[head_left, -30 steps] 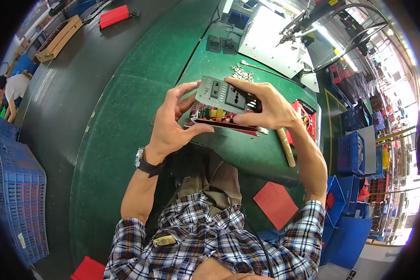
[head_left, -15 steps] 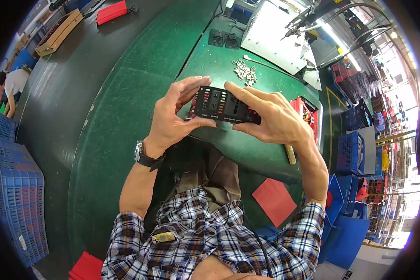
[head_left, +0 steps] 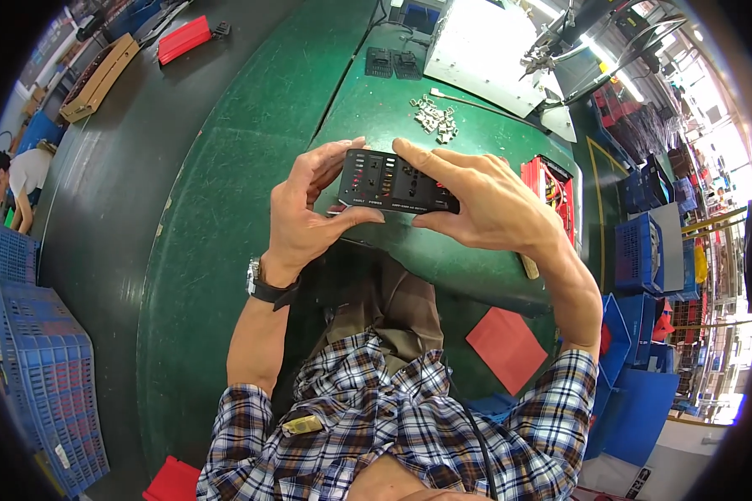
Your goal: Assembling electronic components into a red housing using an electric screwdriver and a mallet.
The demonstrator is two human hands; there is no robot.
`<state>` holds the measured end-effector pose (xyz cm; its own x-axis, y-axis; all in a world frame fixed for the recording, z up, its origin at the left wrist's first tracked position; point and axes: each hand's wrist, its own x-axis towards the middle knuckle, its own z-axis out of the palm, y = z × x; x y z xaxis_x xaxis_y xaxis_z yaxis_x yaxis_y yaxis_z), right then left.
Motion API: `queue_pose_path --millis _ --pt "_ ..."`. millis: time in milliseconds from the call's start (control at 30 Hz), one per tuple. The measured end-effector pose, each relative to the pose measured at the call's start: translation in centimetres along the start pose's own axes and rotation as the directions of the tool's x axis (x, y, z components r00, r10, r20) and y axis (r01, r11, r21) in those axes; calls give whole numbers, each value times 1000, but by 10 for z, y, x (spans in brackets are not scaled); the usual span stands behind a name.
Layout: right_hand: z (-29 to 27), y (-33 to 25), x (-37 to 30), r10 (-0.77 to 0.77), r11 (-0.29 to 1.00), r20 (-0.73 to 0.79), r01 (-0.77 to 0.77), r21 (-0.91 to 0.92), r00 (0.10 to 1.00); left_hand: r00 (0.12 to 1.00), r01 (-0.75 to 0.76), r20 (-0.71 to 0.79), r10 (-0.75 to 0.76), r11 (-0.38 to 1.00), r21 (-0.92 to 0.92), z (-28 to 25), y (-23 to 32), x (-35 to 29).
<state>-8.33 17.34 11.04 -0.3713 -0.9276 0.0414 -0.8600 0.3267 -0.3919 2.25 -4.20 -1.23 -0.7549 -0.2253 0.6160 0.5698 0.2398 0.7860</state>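
A power inverter point(head_left: 399, 185) is held over the near part of the green table, its black end panel with sockets and vent slots turned up towards me. My left hand point(head_left: 302, 209) grips its left end, thumb along the near edge and fingers along the far side. Wrapped round the right end is my right hand point(head_left: 497, 200), fingers across the top face and thumb beneath. The rest of the inverter's body lies mostly hidden under the panel and my hands.
Metal clips point(head_left: 434, 118) lie piled beyond my hands, below a white machine point(head_left: 480, 58). Two black panels point(head_left: 379, 62) are at the far side. A red housing with wires point(head_left: 551, 188) stands right. Blue crates point(head_left: 54, 367) flank the left; a person point(head_left: 27, 175) bends there.
The inverter and both hands have shifted slightly left in the picture, while the surroundings have shifted a little as my head moved. The grip stays the same.
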Motion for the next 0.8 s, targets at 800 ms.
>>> queue_pose_path --millis 800 --pt "1 -5 -2 91 995 33 -90 -33 995 980 -196 69 184 939 283 -6 5 14"
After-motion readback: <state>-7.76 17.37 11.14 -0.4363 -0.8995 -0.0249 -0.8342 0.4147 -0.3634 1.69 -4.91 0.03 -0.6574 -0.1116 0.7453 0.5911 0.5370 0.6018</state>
